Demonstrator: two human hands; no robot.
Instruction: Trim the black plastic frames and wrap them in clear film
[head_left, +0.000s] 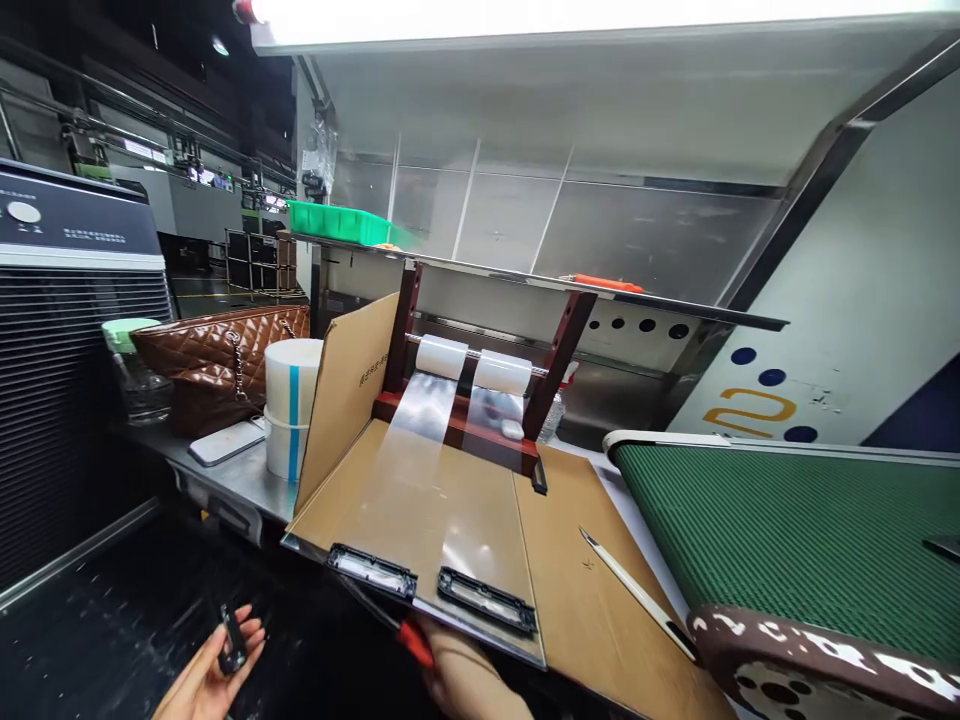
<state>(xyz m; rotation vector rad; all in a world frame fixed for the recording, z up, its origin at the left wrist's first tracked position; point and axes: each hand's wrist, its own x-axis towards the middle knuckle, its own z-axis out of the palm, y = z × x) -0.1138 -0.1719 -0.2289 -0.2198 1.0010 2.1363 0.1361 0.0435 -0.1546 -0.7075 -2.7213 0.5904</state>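
Note:
My left hand [217, 665] is at the lower left, off the table edge, its fingers closed round a small black plastic part [234, 640]. Below the front edge, my right hand [454, 665] grips a tool with a red handle [415, 643] and a thin dark shaft pointing up and left; its fingers are mostly hidden. Two long black plastic frames lie along the front edge: a left frame [373, 572] and a right frame [486, 602]. Clear film strips [420, 410] run toward them from two white film rolls [442, 357] on a dark red stand [559, 350].
Cardboard [585, 600] covers the worktop, with an upright cardboard flap [349, 390] at left. A white-handled knife [637, 590] lies at right, beside a green conveyor belt [787, 530]. White tape-banded tubs [289, 410], a phone [227, 442] and a brown bag [217, 365] stand left.

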